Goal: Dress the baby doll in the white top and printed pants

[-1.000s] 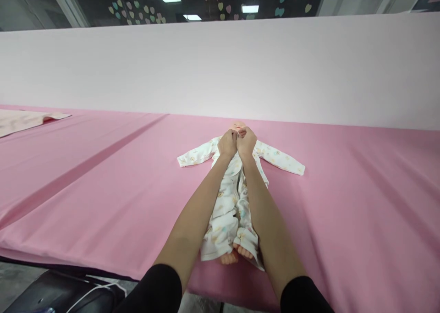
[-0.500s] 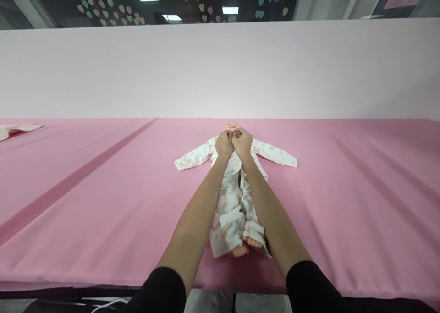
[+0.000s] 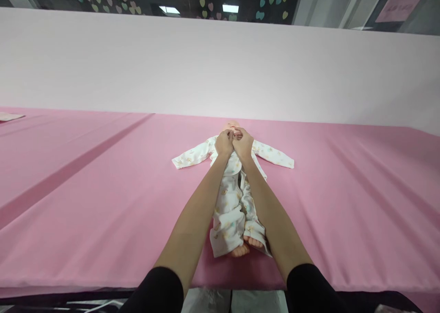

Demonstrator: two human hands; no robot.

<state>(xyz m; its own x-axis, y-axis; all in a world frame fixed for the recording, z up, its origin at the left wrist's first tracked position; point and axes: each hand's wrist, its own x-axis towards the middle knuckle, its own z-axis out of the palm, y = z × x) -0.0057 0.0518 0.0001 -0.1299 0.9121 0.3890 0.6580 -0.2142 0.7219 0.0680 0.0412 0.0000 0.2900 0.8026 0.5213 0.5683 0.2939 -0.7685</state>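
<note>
- Two bare hands meet over the upper chest of one doll (image 3: 232, 124): left hand (image 3: 224, 143) and right hand (image 3: 242, 143), side by side, fingers curled; whether either pinches cloth or is closed on nothing, I cannot tell.
- Just beyond the grip, one doll head, face up, partly covered by the fingers.
- Under and around the grip, one printed white top (image 3: 233, 167) on the doll, its two sleeves spread flat, one to each side.
- Nearer the wearer than the grip, two printed trouser legs (image 3: 227, 230), with two doll feet (image 3: 240, 250) showing at the hems.
- Beneath everything, one pink mat (image 3: 103, 189).
- Far left of the grip, one pale cloth (image 3: 11, 117), cut off by the view's edge.
- Beyond the grip, one white wall (image 3: 220, 65); above it, four bright light panels (image 3: 230, 8) and one pink sign (image 3: 400, 6).
</note>
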